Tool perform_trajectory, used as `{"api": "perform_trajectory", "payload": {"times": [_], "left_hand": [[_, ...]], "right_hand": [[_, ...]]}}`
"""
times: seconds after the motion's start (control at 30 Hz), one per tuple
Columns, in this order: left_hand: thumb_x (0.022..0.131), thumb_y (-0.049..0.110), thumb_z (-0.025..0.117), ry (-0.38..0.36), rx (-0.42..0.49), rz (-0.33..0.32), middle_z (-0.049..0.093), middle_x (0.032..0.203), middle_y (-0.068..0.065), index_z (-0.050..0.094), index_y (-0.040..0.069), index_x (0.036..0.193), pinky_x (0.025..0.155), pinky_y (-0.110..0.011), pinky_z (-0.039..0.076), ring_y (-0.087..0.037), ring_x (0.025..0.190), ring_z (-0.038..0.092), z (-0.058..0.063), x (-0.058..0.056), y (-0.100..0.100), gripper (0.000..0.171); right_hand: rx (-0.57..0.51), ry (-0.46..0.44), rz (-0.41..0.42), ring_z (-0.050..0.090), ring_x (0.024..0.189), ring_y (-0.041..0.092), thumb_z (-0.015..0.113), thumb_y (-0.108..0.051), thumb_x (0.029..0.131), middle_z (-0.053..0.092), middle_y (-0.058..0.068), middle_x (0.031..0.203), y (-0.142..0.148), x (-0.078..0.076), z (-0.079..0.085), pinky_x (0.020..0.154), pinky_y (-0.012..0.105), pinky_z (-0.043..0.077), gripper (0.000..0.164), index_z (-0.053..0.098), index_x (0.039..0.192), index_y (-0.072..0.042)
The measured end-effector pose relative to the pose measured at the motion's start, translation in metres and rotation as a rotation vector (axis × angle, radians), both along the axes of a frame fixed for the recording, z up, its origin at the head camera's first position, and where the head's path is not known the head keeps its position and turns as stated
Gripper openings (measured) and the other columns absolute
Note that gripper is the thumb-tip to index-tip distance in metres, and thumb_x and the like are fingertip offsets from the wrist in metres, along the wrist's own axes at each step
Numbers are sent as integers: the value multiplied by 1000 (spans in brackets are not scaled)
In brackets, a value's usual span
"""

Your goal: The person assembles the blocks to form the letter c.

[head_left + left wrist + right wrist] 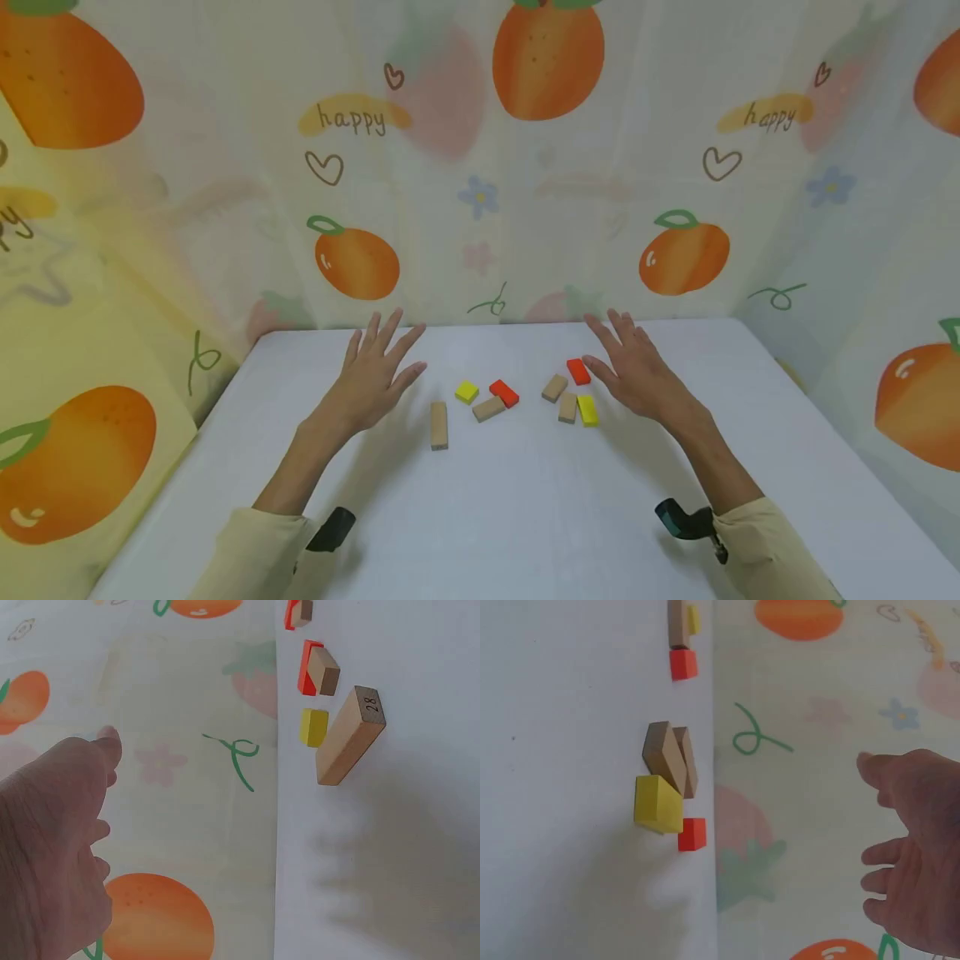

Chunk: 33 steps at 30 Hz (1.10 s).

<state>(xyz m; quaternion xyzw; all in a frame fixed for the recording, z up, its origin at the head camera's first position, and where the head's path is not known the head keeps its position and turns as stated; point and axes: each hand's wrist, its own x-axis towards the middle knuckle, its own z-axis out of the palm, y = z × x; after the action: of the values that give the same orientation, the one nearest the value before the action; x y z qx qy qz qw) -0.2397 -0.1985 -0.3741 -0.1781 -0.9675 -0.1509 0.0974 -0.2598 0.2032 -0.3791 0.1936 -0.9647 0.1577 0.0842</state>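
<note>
My left hand (369, 379) is held above the table with fingers spread, holding nothing. Nearest to it lies a long plain wooden block (438, 426), marked 28 on its end in the left wrist view. Right of that block are a yellow block (467, 392), a red block (505, 392) and a shorter wooden block (488, 409) close against the red one. My right hand (636, 372), also spread and holding nothing, hovers beside a second red block (578, 372). Around it lie two wooden blocks, one farther left (554, 387) and another (567, 407) alongside a yellow block (587, 411).
The blocks rest on a white table (495, 517). A patterned curtain (555, 250) with oranges and the word happy hangs behind the table's far edge and along both sides. A dark camera mount (686, 521) is strapped at the right sleeve, another (332, 530) at the left.
</note>
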Motion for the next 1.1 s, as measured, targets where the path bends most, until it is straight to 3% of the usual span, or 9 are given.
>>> {"api": "perform_trajectory", "payload": {"times": [0.27,0.47,0.63,0.97,1.1], "left_hand": [[107,40,55,17,13,-7,25,172,-21,36,18,163,127,-69,12,-51,160,18,-4,-4,0,63],[106,37,59,40,-24,-14,41,165,-21,42,15,159,123,-66,31,-44,153,39,-11,-5,5,60],[105,35,62,48,-12,-29,51,157,-20,49,14,155,117,-61,42,-41,143,53,-11,-1,10,56],[105,33,62,1,47,15,56,154,-18,54,13,151,114,-59,46,-39,140,56,-24,0,12,50],[104,32,63,-4,46,21,59,151,-16,56,13,149,113,-58,47,-38,138,58,-30,-3,13,49]], "right_hand": [[-40,4,29,20,158,52,58,-30,107,23,28,170,-12,-9,0,125,68,21,68,28,165,-11],[-95,-25,126,31,156,43,58,-27,107,33,21,168,-28,-11,-1,125,65,25,63,33,163,-11],[-100,8,194,40,153,40,61,-25,106,42,18,164,-41,-12,0,128,62,22,57,43,158,-9],[-53,45,211,45,148,41,63,-27,105,46,15,162,-55,-17,3,118,61,41,53,49,154,-11],[-58,28,237,46,148,41,64,-26,104,46,16,162,-61,-20,1,117,61,41,52,51,152,-11]]}}
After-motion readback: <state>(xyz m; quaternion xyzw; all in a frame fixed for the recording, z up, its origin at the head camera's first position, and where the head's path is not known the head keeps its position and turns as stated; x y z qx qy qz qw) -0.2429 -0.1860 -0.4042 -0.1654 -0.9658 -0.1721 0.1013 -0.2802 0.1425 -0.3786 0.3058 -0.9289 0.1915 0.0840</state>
